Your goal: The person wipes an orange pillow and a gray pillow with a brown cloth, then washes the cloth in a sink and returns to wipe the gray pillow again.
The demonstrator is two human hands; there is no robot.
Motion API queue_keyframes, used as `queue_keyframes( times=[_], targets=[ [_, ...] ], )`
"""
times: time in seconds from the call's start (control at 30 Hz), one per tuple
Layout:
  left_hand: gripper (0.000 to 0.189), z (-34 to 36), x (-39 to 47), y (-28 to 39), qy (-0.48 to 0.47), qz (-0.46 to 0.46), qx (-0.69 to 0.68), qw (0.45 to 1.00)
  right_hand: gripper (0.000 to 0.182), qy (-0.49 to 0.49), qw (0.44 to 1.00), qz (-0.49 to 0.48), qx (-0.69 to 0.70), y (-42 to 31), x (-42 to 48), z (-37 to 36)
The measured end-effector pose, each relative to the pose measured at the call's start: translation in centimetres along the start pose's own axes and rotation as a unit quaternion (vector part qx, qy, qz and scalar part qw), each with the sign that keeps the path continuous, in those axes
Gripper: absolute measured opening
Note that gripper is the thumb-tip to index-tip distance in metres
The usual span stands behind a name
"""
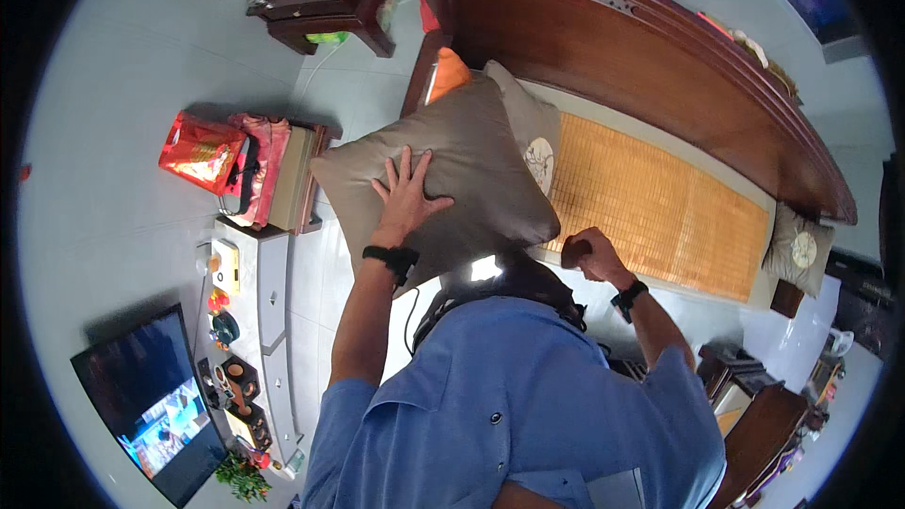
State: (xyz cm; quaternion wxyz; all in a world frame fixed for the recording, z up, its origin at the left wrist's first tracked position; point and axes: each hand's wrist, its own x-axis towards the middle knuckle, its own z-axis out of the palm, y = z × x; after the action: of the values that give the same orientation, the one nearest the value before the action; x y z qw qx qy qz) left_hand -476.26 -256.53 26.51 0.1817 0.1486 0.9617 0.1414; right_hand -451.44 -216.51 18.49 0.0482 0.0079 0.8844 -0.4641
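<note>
My left hand point(406, 201) lies flat with spread fingers on a large grey-brown square cushion point(459, 127). The cushion is tilted, one corner pointing towards my right side. My right hand point(601, 258), just beyond that corner, is closed around a small dark brown object point(575, 252); its kind cannot be made out. Behind the large cushion, partly hidden, a second grey cushion point(530, 109) with a round pale floral patch rests on the wooden sofa. An orange cloth item point(450, 73) shows at the sofa's end.
A slatted bamboo mat point(657, 205) covers the sofa seat in front of a high wooden backrest point(622, 49). Another cushion point(799, 249) sits at its far end. To my left are a television point(159, 410), a white cabinet point(272, 297) and a red bag point(201, 152).
</note>
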Motion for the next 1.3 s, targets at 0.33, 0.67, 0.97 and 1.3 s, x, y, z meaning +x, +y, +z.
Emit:
queue_keyframes(
  times=[0.33, 0.67, 0.97, 1.3],
  targets=[
    [0.092, 3.5, -8.0, -11.0, 0.269, -0.229, -0.501, 0.790, 0.057, -0.112, 0.889, 0.209, 0.392, -6.5, 13.2, 0.6],
    [0.074, -6.7, -4.9, -3.3, 0.326, -0.165, -0.431, 0.825, 0.046, -0.040, 0.870, 0.207, 0.446, -9.9, 11.7, -2.8],
    [0.094, -3.8, -1.9, 0.0, 0.220, -0.126, -0.146, 0.956, 0.045, 0.005, 0.909, 0.271, 0.316, -0.5, 13.7, 2.7],
    [0.063, 6.6, -24.9, -5.4, 0.251, -0.140, -0.308, 0.907, 0.059, 0.110, 0.966, 0.107, 0.209, -0.4, 4.4, 3.4]
  ],
)
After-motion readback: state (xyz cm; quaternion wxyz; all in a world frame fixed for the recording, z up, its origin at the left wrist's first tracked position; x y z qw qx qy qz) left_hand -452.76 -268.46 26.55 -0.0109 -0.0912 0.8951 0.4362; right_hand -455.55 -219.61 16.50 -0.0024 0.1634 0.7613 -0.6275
